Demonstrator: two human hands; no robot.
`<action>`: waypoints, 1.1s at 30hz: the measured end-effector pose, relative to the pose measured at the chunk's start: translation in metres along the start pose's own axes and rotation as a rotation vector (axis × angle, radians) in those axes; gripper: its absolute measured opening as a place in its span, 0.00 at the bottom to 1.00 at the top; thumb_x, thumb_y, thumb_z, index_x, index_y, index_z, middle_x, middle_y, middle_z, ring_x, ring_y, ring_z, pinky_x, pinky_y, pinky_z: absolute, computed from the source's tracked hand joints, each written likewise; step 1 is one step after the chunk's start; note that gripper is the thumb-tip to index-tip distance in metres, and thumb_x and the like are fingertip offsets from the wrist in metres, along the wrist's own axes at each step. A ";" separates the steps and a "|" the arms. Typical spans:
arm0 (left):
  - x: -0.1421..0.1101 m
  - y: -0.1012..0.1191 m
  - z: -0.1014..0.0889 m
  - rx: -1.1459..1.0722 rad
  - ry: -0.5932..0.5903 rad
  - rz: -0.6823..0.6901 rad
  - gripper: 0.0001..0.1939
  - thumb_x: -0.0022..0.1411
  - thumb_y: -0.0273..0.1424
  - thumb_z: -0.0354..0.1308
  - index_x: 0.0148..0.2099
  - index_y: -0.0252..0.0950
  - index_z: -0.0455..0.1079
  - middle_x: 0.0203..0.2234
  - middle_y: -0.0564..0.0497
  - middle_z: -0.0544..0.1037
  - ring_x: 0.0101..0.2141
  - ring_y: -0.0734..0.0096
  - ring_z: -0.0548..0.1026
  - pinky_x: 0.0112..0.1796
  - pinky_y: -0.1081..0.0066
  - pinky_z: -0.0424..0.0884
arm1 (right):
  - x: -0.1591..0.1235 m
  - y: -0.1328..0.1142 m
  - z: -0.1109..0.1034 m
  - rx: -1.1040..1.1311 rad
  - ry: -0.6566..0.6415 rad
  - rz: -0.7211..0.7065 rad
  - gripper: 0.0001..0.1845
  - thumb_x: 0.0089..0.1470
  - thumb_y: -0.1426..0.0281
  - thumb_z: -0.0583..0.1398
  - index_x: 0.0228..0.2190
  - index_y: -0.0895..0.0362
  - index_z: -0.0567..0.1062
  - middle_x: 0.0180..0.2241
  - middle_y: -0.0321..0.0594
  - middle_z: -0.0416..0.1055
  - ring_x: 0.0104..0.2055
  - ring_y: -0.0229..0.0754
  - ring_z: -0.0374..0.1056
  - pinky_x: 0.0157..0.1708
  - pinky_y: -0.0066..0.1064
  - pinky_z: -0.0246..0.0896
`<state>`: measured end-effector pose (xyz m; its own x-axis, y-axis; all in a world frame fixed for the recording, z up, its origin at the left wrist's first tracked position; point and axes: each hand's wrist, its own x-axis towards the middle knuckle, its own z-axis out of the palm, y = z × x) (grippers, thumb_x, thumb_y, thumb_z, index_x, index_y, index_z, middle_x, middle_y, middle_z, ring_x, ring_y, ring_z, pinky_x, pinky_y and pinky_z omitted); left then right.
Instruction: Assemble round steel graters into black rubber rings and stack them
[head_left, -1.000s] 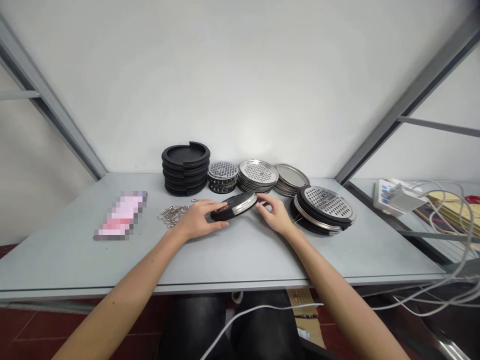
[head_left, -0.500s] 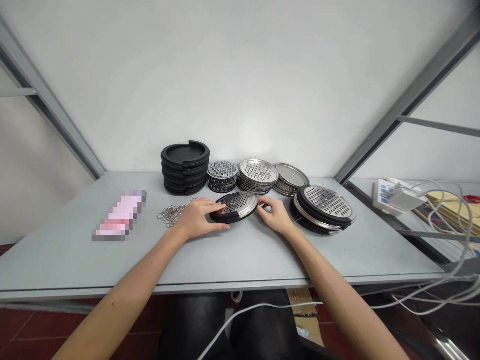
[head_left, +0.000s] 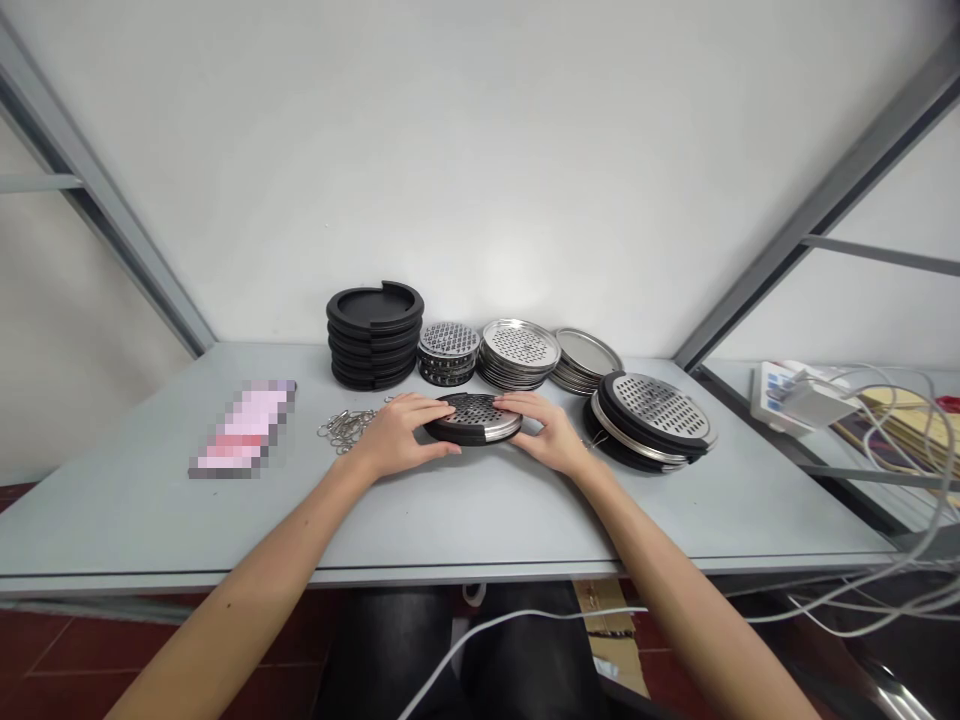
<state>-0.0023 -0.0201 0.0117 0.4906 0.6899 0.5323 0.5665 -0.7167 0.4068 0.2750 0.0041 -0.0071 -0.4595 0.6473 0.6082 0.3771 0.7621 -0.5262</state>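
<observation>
A perforated steel strainer disc set in a black rubber ring (head_left: pixel 474 418) lies flat on the grey table, right in front of me. My left hand (head_left: pixel 401 435) grips its left side, with the fingers across the rim. My right hand (head_left: pixel 544 432) presses its right side, with the fingertips on the steel. The hands hide both side edges of the ring. Beside my right hand sits a pile of similar steel-and-black discs (head_left: pixel 651 420), and small metal hooks (head_left: pixel 343 430) lie just left of my left hand.
Along the wall stand a stack of black rubber rings (head_left: pixel 374 335), a stack of perforated discs (head_left: pixel 448 352), and steel perforated plates (head_left: pixel 520 350) with plain steel plates (head_left: pixel 586 358). A pixelated pink item (head_left: pixel 244 428) lies at left. Cables and a power strip (head_left: pixel 795 395) sit right of the table.
The disc has gone from tilted, with its right side raised, to lying flat. It has shifted slightly right, and both hands have closed in around it.
</observation>
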 end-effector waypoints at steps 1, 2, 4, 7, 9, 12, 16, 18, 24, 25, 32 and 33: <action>0.000 0.000 0.000 -0.008 0.003 -0.002 0.25 0.54 0.45 0.66 0.52 0.38 0.74 0.46 0.45 0.79 0.47 0.56 0.75 0.51 0.56 0.69 | 0.000 0.001 0.001 0.016 0.012 0.005 0.18 0.52 0.65 0.65 0.46 0.51 0.77 0.47 0.45 0.76 0.52 0.50 0.69 0.55 0.49 0.63; 0.001 0.001 -0.001 -0.017 0.006 -0.004 0.24 0.55 0.44 0.66 0.52 0.38 0.74 0.46 0.45 0.79 0.47 0.57 0.75 0.51 0.56 0.69 | -0.001 0.002 0.001 0.032 0.023 0.015 0.19 0.52 0.64 0.65 0.46 0.51 0.77 0.47 0.45 0.76 0.52 0.50 0.69 0.55 0.48 0.63; 0.001 0.002 -0.002 -0.034 0.009 -0.014 0.23 0.57 0.43 0.64 0.53 0.38 0.72 0.47 0.44 0.78 0.48 0.57 0.74 0.51 0.56 0.69 | -0.001 0.003 0.002 0.069 0.047 0.049 0.18 0.52 0.64 0.65 0.46 0.51 0.77 0.47 0.45 0.76 0.51 0.49 0.70 0.55 0.47 0.63; 0.002 0.003 -0.003 -0.054 0.017 -0.045 0.27 0.59 0.42 0.63 0.57 0.39 0.67 0.51 0.44 0.75 0.50 0.58 0.73 0.53 0.57 0.67 | 0.000 0.000 0.002 0.123 0.085 0.150 0.17 0.51 0.63 0.65 0.44 0.52 0.78 0.45 0.44 0.77 0.49 0.49 0.72 0.54 0.46 0.64; 0.001 0.003 -0.003 -0.057 0.023 -0.071 0.30 0.59 0.42 0.62 0.61 0.39 0.63 0.52 0.45 0.74 0.52 0.58 0.72 0.54 0.57 0.67 | 0.000 -0.002 0.001 0.153 0.105 0.222 0.16 0.50 0.64 0.66 0.43 0.53 0.79 0.44 0.43 0.78 0.48 0.50 0.73 0.53 0.45 0.65; 0.000 0.003 -0.003 -0.043 0.035 -0.111 0.30 0.61 0.42 0.61 0.62 0.41 0.60 0.53 0.46 0.73 0.52 0.58 0.71 0.53 0.58 0.67 | 0.001 -0.002 0.002 0.188 0.134 0.280 0.16 0.49 0.64 0.66 0.42 0.54 0.79 0.43 0.41 0.78 0.48 0.50 0.72 0.54 0.45 0.63; -0.001 0.001 -0.002 -0.025 0.037 -0.157 0.30 0.63 0.42 0.58 0.64 0.42 0.57 0.56 0.46 0.71 0.53 0.58 0.71 0.47 0.62 0.72 | 0.001 0.002 0.003 0.244 0.175 0.295 0.16 0.50 0.63 0.65 0.41 0.55 0.79 0.43 0.42 0.78 0.48 0.50 0.71 0.54 0.45 0.61; -0.001 0.000 -0.001 -0.010 0.038 -0.156 0.31 0.63 0.41 0.58 0.66 0.42 0.55 0.57 0.46 0.69 0.54 0.58 0.70 0.47 0.62 0.73 | 0.002 0.003 0.003 0.296 0.175 0.294 0.16 0.52 0.62 0.63 0.40 0.56 0.79 0.42 0.42 0.78 0.46 0.49 0.72 0.52 0.43 0.63; -0.001 -0.004 0.001 0.017 0.032 -0.146 0.31 0.64 0.39 0.57 0.66 0.42 0.53 0.56 0.46 0.70 0.52 0.58 0.71 0.49 0.60 0.72 | 0.005 -0.001 0.001 0.413 0.153 0.348 0.16 0.53 0.58 0.62 0.36 0.57 0.78 0.35 0.40 0.77 0.38 0.45 0.71 0.43 0.38 0.66; -0.001 -0.004 0.001 0.015 0.033 -0.146 0.31 0.64 0.39 0.57 0.66 0.42 0.53 0.55 0.46 0.71 0.51 0.58 0.72 0.48 0.60 0.72 | 0.005 -0.002 0.000 0.420 0.148 0.353 0.16 0.53 0.57 0.62 0.36 0.57 0.78 0.35 0.39 0.77 0.38 0.45 0.71 0.43 0.38 0.66; -0.001 0.000 -0.001 0.000 0.032 -0.155 0.34 0.64 0.39 0.58 0.67 0.42 0.50 0.47 0.47 0.75 0.46 0.61 0.74 0.49 0.60 0.70 | 0.007 -0.007 -0.001 0.522 0.149 0.434 0.21 0.53 0.53 0.61 0.40 0.55 0.78 0.36 0.39 0.78 0.39 0.45 0.72 0.42 0.36 0.67; -0.001 0.001 -0.001 -0.005 0.016 -0.157 0.35 0.63 0.40 0.59 0.68 0.43 0.50 0.46 0.48 0.76 0.46 0.61 0.74 0.50 0.60 0.70 | 0.006 -0.007 -0.001 0.555 0.142 0.456 0.21 0.53 0.53 0.61 0.41 0.55 0.78 0.36 0.39 0.78 0.39 0.45 0.72 0.41 0.36 0.67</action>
<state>-0.0030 -0.0215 0.0122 0.3856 0.7919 0.4735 0.6322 -0.6006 0.4895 0.2706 0.0027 0.0012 -0.2312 0.9228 0.3082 0.0257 0.3225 -0.9462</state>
